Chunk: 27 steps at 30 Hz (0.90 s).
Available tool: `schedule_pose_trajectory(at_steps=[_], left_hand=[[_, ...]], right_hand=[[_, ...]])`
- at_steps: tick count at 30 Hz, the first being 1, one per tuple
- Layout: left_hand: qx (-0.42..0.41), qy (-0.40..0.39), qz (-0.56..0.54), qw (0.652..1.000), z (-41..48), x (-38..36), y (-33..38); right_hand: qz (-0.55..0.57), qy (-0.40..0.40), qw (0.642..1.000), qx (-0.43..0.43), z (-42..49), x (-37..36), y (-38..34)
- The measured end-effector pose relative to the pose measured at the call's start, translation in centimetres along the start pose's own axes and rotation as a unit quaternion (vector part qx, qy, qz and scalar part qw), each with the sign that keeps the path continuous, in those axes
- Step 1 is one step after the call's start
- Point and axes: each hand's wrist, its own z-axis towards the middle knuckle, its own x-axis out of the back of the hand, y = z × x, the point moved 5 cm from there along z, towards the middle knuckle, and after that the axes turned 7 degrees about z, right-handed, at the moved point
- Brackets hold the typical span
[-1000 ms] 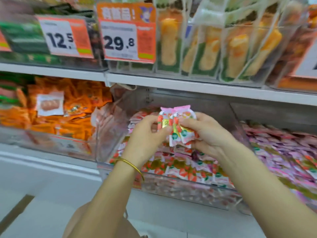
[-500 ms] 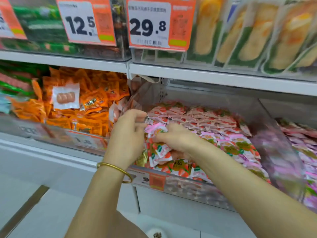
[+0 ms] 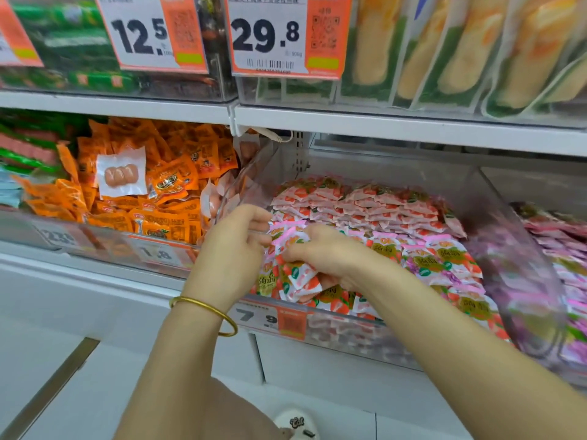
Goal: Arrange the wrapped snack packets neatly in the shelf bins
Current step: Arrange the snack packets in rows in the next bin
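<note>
A clear plastic shelf bin holds several small pink, white and red wrapped snack packets stacked in rows. At its front left corner both my hands hold a small bundle of the same packets. My left hand, with a gold bangle on the wrist, pinches the bundle's top edge from the left. My right hand curls over the bundle from the right and hides part of it. The bundle sits just above the packets at the bin's front.
An orange-packet bin stands to the left, a pink-and-purple packet bin to the right. The upper shelf with price tags hangs close above. A 7.9 price label is on the bin's front lip.
My hands have lowered the packet bundle from in front of the bin down to its front left corner. The view has moved closer to the shelf.
</note>
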Motion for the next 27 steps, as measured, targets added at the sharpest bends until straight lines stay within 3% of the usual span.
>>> schedule_pose_trajectory(at_steps=[10,16,19,21,27], left_hand=[[-0.006,0.012,-0.036,0.999,-0.3,0.6,0.0],[-0.013,0.007,-0.011,1.0,-0.5,0.5,0.1],[-0.017,0.003,0.002,1.0,-0.5,0.5,0.0],[-0.016,-0.004,0.023,1.0,-0.6,0.3,-0.1],[-0.017,-0.025,0.056,0.998,-0.6,-0.3,0.2]], right_hand=[[0.005,0.05,0.998,0.028,0.9,0.0,-0.3],[-0.015,0.004,1.0,0.014,0.3,-1.3,-0.6],[0.022,0.057,0.997,0.039,0.6,1.2,-1.2],[-0.013,0.099,0.994,0.055,0.3,2.5,-1.4],[-0.177,0.117,0.975,0.062,0.2,0.8,-0.5]])
